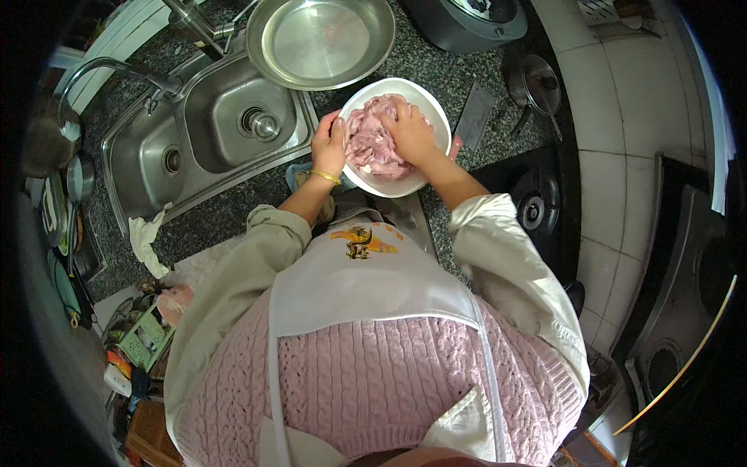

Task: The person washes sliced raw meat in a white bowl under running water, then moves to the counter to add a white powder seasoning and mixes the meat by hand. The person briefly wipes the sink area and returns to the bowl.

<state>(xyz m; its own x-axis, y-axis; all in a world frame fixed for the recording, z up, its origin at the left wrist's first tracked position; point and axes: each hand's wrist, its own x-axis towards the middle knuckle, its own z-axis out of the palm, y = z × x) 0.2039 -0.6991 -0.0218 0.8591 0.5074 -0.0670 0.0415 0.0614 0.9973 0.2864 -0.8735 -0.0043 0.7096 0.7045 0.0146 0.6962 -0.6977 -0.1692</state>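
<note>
A white bowl (392,188) filled with sliced raw pink meat (370,137) is in front of me, at the near side of the counter. My left hand (330,146) holds the bowl's left rim, thumb on the upper edge and fingers outside. Inside the bowl, my right hand (411,134) presses down with its fingers sunk into the meat; the fingertips are hidden there. Just right of the bowl lies a cleaver (475,117), its blade flat on the counter and a reddish handle partly showing beside my right wrist.
A double steel sink (233,122) with a curved faucet (117,64) is at the left. A wide steel pan (321,44) sits beyond the bowl. Toward the right are a dark pot (473,29), a small saucepan (534,87) and a gas burner (532,211). A pale cloth (146,239) hangs over the sink's edge.
</note>
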